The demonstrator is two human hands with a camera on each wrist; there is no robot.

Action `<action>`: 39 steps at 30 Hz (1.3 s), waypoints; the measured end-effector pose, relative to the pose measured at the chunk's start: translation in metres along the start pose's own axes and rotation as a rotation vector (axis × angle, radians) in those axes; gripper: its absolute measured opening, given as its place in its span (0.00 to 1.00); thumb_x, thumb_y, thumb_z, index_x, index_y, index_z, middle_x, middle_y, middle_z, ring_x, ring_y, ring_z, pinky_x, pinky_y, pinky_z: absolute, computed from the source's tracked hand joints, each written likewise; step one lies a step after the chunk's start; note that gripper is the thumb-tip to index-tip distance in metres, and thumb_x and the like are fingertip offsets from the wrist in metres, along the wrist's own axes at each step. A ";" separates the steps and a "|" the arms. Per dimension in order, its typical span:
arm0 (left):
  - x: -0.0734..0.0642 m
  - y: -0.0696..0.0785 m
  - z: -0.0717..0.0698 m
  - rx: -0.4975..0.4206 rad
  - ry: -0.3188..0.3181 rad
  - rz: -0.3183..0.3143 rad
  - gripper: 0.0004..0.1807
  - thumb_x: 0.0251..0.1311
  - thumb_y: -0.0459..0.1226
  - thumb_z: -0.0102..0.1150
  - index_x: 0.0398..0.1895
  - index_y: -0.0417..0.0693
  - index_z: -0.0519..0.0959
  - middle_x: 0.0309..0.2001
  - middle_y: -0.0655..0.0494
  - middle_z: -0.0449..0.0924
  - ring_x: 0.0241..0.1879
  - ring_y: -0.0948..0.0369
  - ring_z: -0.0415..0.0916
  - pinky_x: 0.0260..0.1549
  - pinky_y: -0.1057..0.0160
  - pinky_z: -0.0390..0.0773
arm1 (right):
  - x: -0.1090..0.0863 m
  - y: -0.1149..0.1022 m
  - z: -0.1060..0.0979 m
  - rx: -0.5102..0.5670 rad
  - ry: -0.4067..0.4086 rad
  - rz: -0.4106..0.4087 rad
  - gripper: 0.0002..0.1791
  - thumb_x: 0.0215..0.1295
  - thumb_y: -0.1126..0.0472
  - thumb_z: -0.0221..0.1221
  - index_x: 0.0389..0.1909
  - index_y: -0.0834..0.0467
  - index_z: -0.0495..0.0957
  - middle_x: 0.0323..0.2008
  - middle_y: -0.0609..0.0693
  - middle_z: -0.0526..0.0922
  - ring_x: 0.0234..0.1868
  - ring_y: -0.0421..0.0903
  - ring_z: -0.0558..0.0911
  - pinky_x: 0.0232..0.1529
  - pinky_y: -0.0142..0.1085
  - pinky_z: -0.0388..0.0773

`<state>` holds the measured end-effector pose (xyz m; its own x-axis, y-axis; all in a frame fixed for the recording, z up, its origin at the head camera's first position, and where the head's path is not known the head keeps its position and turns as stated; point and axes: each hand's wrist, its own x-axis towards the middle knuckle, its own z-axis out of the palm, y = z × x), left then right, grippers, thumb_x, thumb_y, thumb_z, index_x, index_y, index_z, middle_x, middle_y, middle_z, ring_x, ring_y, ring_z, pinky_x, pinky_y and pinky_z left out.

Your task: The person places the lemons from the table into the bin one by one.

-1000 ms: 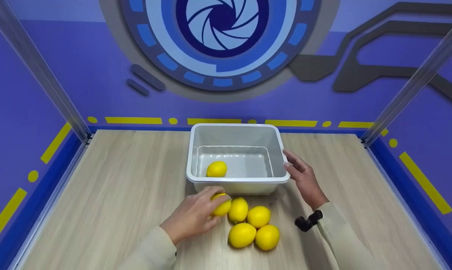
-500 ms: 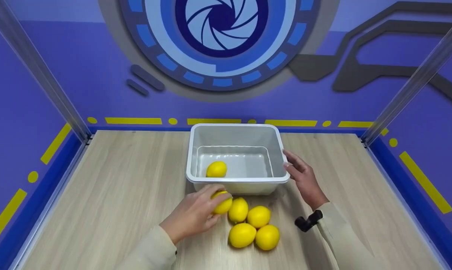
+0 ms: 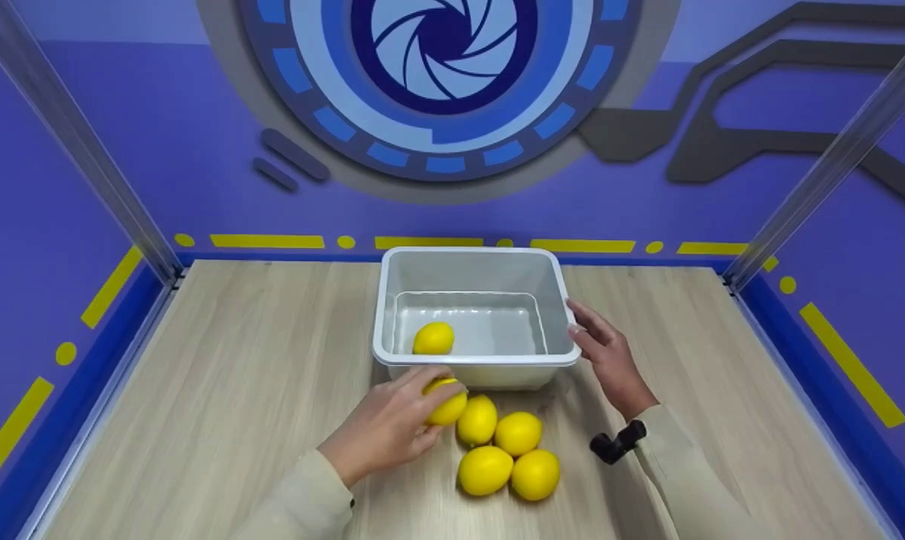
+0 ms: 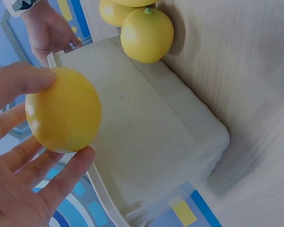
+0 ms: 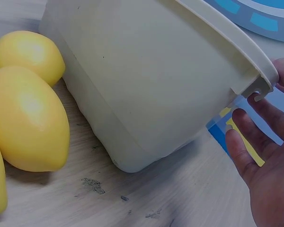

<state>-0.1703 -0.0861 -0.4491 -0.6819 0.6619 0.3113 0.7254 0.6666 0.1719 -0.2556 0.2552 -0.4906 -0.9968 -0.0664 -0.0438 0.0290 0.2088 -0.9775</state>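
A person's left hand (image 3: 385,429) has its grip around a lemon (image 3: 450,409), in front of the near wall of a pale plastic bin (image 3: 476,360). The right hand (image 3: 613,367) touches the bin's rim; whether it pinches, I can't tell. One lemon lies inside (image 3: 433,339), four on the bench (image 3: 272,360). The fruit looks light, firm, slightly slick, best held round its middle. From above, fingers hide part of the held lemon; both wrist views crop the loose ones.

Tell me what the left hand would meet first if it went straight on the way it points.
The left hand would likely bring its lemon against the near wall of the bin; the hand's height is hard to judge, so it might pass over the top.
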 end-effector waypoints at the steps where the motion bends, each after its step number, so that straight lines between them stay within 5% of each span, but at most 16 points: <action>1: 0.000 0.000 -0.001 0.002 0.003 0.002 0.27 0.53 0.38 0.67 0.59 0.57 0.73 0.56 0.56 0.73 0.52 0.60 0.74 0.42 0.63 0.82 | 0.000 0.000 0.000 0.001 0.001 0.000 0.30 0.71 0.45 0.52 0.72 0.41 0.59 0.72 0.46 0.62 0.71 0.44 0.64 0.61 0.30 0.73; 12: 0.002 0.002 -0.008 0.012 0.017 0.014 0.28 0.53 0.39 0.67 0.59 0.57 0.73 0.57 0.56 0.73 0.54 0.60 0.74 0.43 0.64 0.83 | 0.001 0.002 0.000 0.017 0.007 -0.009 0.30 0.71 0.47 0.52 0.72 0.42 0.60 0.72 0.48 0.62 0.71 0.46 0.65 0.54 0.23 0.74; 20: 0.005 0.001 -0.010 0.043 0.074 0.047 0.27 0.52 0.38 0.67 0.58 0.57 0.74 0.57 0.55 0.74 0.54 0.59 0.74 0.40 0.62 0.83 | 0.001 0.004 0.000 0.034 -0.001 -0.030 0.30 0.71 0.48 0.51 0.73 0.44 0.59 0.72 0.48 0.62 0.70 0.46 0.65 0.56 0.26 0.74; 39: 0.010 -0.003 -0.020 0.059 0.093 0.040 0.29 0.50 0.37 0.67 0.59 0.57 0.74 0.58 0.55 0.72 0.56 0.59 0.74 0.42 0.63 0.84 | 0.002 0.004 0.001 0.025 0.023 -0.018 0.30 0.71 0.47 0.52 0.72 0.45 0.61 0.71 0.48 0.65 0.68 0.45 0.67 0.56 0.30 0.75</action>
<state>-0.1779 -0.0883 -0.4280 -0.6390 0.6556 0.4023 0.7431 0.6612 0.1029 -0.2570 0.2547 -0.4946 -0.9986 -0.0479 -0.0215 0.0123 0.1829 -0.9831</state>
